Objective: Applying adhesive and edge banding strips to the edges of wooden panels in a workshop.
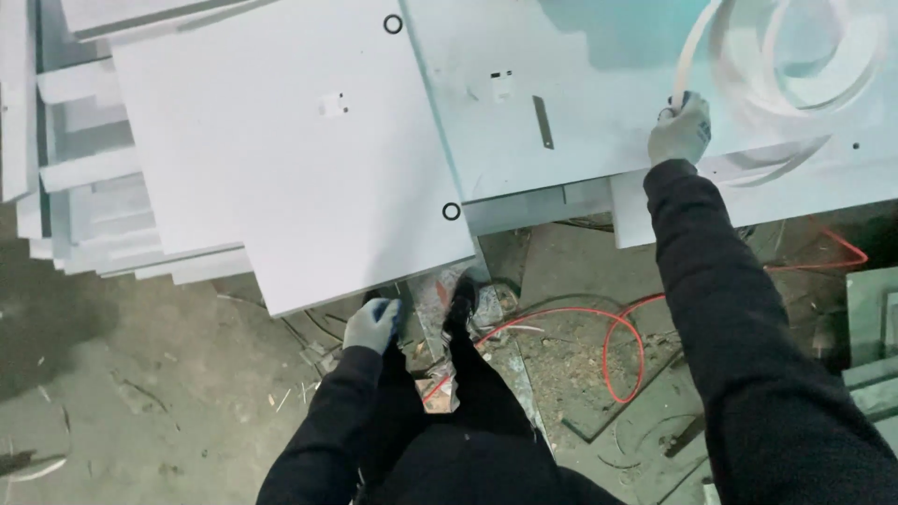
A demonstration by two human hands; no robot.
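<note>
The biggest thing in view is the white panel lying across the stack of boards at the left, with one corner jutting out past the stack over the floor. Nothing shows beneath that corner, so a bump from a knee or hip could likely tip or slide the panel off.

Next to it, the pale tabletop carries a loose coil of white edge banding at its far right. The right hand, in a grey work glove, is closed around the strip where it curves down from the coil. A hard pull could drag the whole coil across the surface or let the springy loops flick loose and tangle. A thin metal blade-like strip lies flat on the tabletop, apart from that hand; a sweeping sleeve might knock it off the edge.

On the floor, a red cable loops just beside the person's black shoe, among wood scraps and sawdust. It looks like a tripping risk if a foot catches a loop while stepping.

The left hand, also gloved, hangs low by the panel's overhanging corner with fingers loosely curled; whether it grips anything cannot be told.
</note>
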